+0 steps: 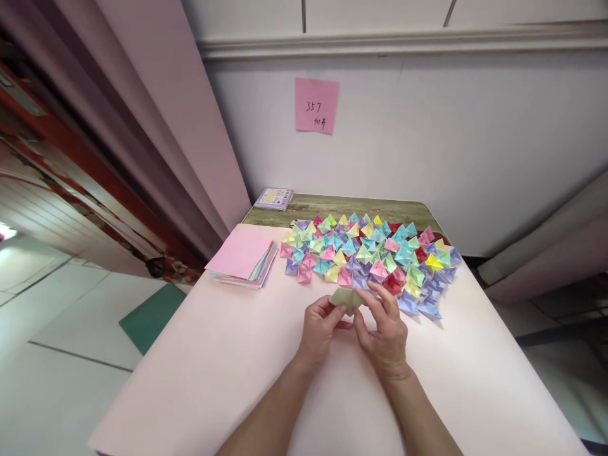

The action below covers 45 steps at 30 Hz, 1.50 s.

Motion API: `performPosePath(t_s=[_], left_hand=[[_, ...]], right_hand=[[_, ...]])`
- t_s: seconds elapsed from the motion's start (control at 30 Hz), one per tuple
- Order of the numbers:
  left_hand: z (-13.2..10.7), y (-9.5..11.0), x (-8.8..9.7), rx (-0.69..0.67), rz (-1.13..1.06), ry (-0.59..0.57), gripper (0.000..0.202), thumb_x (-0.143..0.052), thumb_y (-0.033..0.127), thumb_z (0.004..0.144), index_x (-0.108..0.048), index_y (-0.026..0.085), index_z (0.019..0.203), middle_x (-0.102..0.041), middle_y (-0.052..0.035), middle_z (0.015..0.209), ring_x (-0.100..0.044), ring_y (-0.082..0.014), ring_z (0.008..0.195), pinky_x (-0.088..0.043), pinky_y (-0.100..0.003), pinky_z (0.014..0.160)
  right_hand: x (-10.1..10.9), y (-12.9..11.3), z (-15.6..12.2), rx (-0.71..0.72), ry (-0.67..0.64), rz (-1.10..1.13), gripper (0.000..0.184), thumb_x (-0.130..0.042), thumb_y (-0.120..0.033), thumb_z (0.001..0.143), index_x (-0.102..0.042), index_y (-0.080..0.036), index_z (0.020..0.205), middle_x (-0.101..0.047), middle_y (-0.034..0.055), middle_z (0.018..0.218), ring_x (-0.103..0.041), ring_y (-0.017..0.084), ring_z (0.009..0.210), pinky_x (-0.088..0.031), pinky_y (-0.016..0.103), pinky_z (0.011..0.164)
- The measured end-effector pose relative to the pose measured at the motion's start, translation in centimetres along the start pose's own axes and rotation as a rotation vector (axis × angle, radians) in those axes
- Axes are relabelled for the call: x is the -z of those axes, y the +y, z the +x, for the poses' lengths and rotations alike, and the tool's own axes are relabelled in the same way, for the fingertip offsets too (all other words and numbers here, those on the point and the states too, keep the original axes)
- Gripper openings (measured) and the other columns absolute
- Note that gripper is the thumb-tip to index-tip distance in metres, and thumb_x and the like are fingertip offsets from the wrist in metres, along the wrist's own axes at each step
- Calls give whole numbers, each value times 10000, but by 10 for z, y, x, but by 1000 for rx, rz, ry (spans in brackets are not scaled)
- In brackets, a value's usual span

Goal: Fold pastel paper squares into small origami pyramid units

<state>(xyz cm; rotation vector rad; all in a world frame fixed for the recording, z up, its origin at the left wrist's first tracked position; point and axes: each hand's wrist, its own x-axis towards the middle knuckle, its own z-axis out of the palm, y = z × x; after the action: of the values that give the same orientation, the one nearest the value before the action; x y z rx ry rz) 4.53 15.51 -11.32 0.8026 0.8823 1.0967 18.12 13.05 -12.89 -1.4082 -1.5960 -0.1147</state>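
A pale green folded paper piece (346, 300) is held up between both hands, just above the pink-white tabletop. My left hand (323, 326) pinches its left side between thumb and fingers. On the other side, my right hand (382, 329) grips the right corner, with thumb below and index finger along the upper edge. Right beyond the hands lie many small folded paper boats (365, 254) in pink, blue, green, yellow, purple and red, packed close together. The underside of the held piece is hidden by my fingers.
To the left is a stack of coloured square paper (242, 253), pink on top. A printed pack (275, 198) sits at the far left corner. A pink note (316, 106) with handwriting is stuck to the wall behind. Curtains hang at the left, and a green sheet (152, 316) lies on the floor.
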Motion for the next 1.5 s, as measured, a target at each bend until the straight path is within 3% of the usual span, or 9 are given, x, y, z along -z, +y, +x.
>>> performPosePath(t_s=[0.3, 0.5, 0.7, 0.83, 0.97, 1.17, 1.37, 1.5], left_hand=[[3, -2, 3, 29, -84, 43, 360, -764, 444, 716, -708, 134, 891, -669, -26, 784, -629, -133, 677, -582, -237, 570], [5, -4, 5, 39, -115, 44, 326, -745, 429, 749, -676, 127, 852, -641, -8, 747, -613, -105, 614, -564, -204, 530], [4, -6, 7, -10, 48, 54, 326, -723, 452, 756, -630, 140, 761, -617, 13, 696, -620, -111, 563, -561, -236, 558], [3, -7, 7, -63, 159, 2, 296, -691, 433, 786, -617, 148, 768, -626, 9, 724, -629, -126, 600, -555, -248, 580], [5, -8, 8, -31, 193, 3, 313, -682, 447, 790, -598, 148, 747, -611, 17, 694, -598, -107, 523, -519, -226, 508], [11, -11, 15, 91, 146, -45, 333, -670, 463, 799, -627, 138, 739, -547, 37, 546, -399, -46, 353, -287, -163, 317], [9, -6, 12, 116, 150, -55, 328, -719, 453, 754, -629, 143, 696, -495, 61, 502, -411, -51, 348, -342, -172, 335], [8, -5, 12, 134, 208, -75, 342, -725, 458, 753, -714, 131, 853, -635, 17, 663, -519, -68, 400, -434, -195, 407]], right_hand=[[2, 3, 1, 92, -24, -57, 496, -641, -189, 834, -581, -326, 1307, -563, 87, 1329, -685, 200, 864, -573, 340, 803], [4, 3, 1, 98, -57, -15, 421, -639, -179, 840, -637, -345, 1227, -583, 66, 1302, -675, 165, 771, -569, 334, 777], [2, 3, 5, -96, -119, 265, 213, -617, -199, 827, -634, -238, 1035, -586, 102, 1234, -620, 238, 1047, -562, 354, 782], [3, 6, 8, -173, -179, 326, 61, -629, -245, 817, -597, -221, 863, -611, 110, 1167, -602, 257, 1064, -545, 374, 786], [6, 14, 9, -133, -252, 332, 137, -683, -280, 802, -610, -236, 909, -612, 103, 1186, -587, 277, 1110, -502, 438, 902], [12, 23, 12, -90, -403, 475, 185, -734, -348, 794, -664, -256, 937, -553, 95, 1301, -614, 266, 1070, -505, 448, 922], [15, 23, 14, -143, -473, 512, 301, -815, -414, 700, -655, -238, 884, -392, 101, 1467, -515, 330, 1227, -461, 513, 993], [15, 25, 14, -155, -544, 450, 307, -797, -420, 721, -710, -234, 949, -333, 100, 1514, -433, 356, 1309, -409, 530, 1049]])
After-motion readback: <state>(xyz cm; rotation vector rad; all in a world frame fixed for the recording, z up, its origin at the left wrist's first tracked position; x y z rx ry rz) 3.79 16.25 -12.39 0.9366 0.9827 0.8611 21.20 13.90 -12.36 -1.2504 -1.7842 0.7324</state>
